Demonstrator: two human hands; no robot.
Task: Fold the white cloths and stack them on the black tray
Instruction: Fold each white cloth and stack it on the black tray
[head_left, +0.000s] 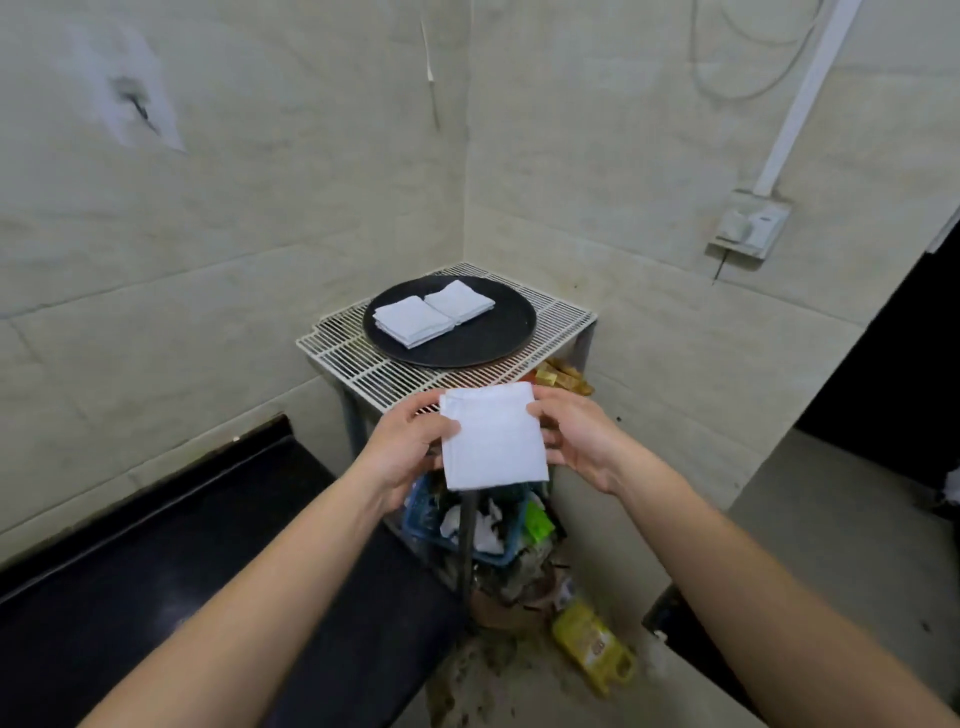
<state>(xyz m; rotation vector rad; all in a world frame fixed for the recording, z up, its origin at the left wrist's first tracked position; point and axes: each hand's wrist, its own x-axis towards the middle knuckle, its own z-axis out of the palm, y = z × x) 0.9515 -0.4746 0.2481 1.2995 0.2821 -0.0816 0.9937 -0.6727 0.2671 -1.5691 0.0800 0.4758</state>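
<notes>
— Where's the cloth?
— A folded white cloth (493, 436) is held in the air before the near edge of the wire rack (363, 364). The left hand (410, 447) pinches its left side, the right hand (576, 441) grips its right side.
— And the tray?
— The black tray (467, 348) sits on the rack's top toward the wall corner, with two folded stacks (413, 322) lying side by side, touching, at its far-left part.

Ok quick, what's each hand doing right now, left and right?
Left hand: closed on the left edge of the folded white cloth.
Right hand: closed on the same cloth's right edge.
</notes>
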